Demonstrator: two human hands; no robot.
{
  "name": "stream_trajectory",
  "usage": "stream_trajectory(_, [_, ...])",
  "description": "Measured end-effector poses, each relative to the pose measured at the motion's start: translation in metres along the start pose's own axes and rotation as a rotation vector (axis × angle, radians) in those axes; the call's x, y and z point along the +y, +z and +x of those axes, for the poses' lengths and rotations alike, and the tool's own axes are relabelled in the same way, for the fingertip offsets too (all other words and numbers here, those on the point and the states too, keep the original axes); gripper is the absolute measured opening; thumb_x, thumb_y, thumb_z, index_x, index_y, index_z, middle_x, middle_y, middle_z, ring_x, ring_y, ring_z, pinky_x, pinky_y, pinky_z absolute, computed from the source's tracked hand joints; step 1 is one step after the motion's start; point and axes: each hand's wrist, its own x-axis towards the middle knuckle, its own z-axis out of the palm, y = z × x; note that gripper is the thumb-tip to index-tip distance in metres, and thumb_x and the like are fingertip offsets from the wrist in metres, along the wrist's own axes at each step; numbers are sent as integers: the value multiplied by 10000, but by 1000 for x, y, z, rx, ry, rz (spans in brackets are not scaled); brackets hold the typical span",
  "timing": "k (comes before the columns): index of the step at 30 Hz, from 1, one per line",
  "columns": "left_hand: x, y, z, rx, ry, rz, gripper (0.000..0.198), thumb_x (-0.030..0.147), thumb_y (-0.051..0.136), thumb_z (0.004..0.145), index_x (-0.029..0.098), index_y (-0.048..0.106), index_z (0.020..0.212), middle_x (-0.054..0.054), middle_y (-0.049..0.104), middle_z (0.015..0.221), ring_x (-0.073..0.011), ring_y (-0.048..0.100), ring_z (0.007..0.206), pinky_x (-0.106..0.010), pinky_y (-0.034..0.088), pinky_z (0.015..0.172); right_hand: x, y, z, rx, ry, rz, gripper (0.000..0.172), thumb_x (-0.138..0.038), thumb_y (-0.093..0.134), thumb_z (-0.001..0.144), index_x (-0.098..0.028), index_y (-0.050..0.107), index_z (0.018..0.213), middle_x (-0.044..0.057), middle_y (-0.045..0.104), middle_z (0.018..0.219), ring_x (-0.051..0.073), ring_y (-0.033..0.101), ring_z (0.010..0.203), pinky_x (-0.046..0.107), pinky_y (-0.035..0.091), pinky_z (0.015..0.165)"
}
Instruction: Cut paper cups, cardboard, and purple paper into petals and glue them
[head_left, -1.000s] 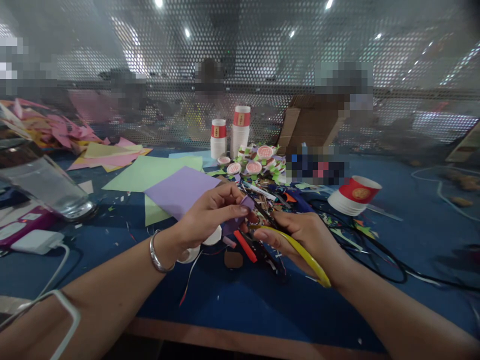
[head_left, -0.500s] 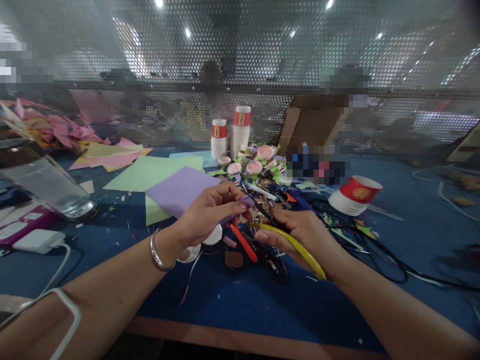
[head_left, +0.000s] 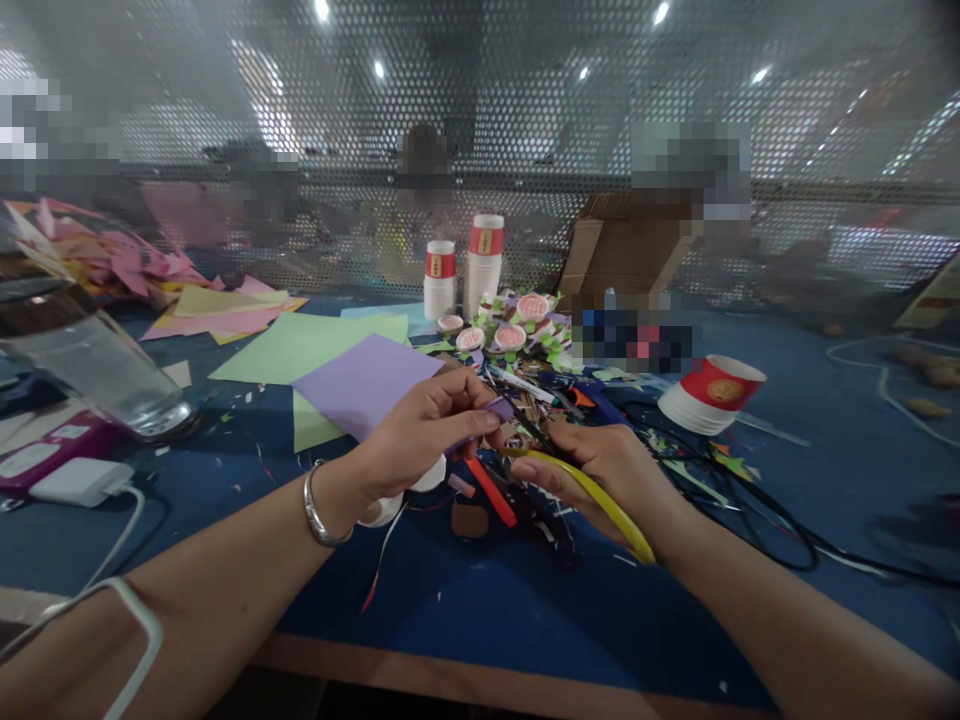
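My left hand [head_left: 442, 415], with a silver bangle at the wrist, pinches a small piece of purple paper [head_left: 501, 408] between thumb and fingers. My right hand [head_left: 600, 470] is closed on scissors with a curved yellow handle [head_left: 596, 488] and a dark blade [head_left: 531, 425]. The blade lies beside the purple piece; whether they touch is hard to see. Under my left hand lies a larger purple sheet [head_left: 367, 380], over a green sheet [head_left: 300, 345]. Below my hands are an orange-red strip-like tool [head_left: 491, 492] and a small brown piece [head_left: 469, 520].
Paper cup stacks [head_left: 485, 265] stand at the back, beside a pile of decorated round pieces [head_left: 531, 308]. A red-and-white cup [head_left: 711, 392] leans at right near black cables [head_left: 772, 525]. At left are a glass jar [head_left: 112, 360] and a white charger [head_left: 82, 482]. Paper scraps litter the centre.
The purple piece in my left fingers has shifted slightly right and down. My right hand keeps its grip on the scissors and has barely moved.
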Motion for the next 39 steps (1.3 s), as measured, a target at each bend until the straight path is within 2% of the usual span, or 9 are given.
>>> stream_trajectory(6, [0,1,1,0,-52,-37,202,294,750,862,185,580,852,7,682,765,-59,518,555,-146,433,458,0,3,0,41,-11,-19,674,-773,493,900,-160,684,695,-4,534,567,123,476,562,222,347,500])
stream_trajectory(15, [0,-6,3,60,-62,-74,194,281,819,808,148,681,840,-9,714,743,-46,518,559,-140,384,484,4,4,1,62,-49,-35,646,-733,535,901,-179,494,572,-48,332,554,82,330,522,222,252,472])
stream_trajectory(20, [5,-9,5,57,-33,-56,134,233,835,779,141,741,807,-8,711,701,-55,568,602,-153,384,531,3,1,0,12,-38,-56,635,-733,525,914,-164,602,641,-32,457,567,98,416,546,235,293,505])
stream_trajectory(24, [9,-10,6,53,-25,-24,95,209,822,757,135,767,782,-16,709,690,-72,574,600,-185,410,554,3,0,0,-1,-55,-74,614,-721,523,928,-168,620,680,-21,530,569,105,487,528,236,309,508])
stream_trajectory(31, [10,-12,5,83,-85,12,98,214,834,720,138,776,740,-11,705,658,-65,536,541,-180,402,498,9,3,0,41,-153,-191,655,-742,442,957,-191,541,617,-28,486,504,101,486,449,245,276,483])
stream_trajectory(35, [10,-13,5,86,-110,-17,63,184,824,719,139,780,726,-6,702,641,-52,527,513,-160,393,465,6,4,-1,61,-181,-212,653,-728,431,972,-190,568,628,-21,518,504,99,478,441,251,281,492])
stream_trajectory(39, [10,-12,5,85,-88,-25,46,164,821,712,135,787,725,-2,699,634,-45,531,513,-153,428,481,6,4,0,35,-148,-242,674,-751,408,964,-188,597,645,-12,542,521,112,503,458,255,292,498])
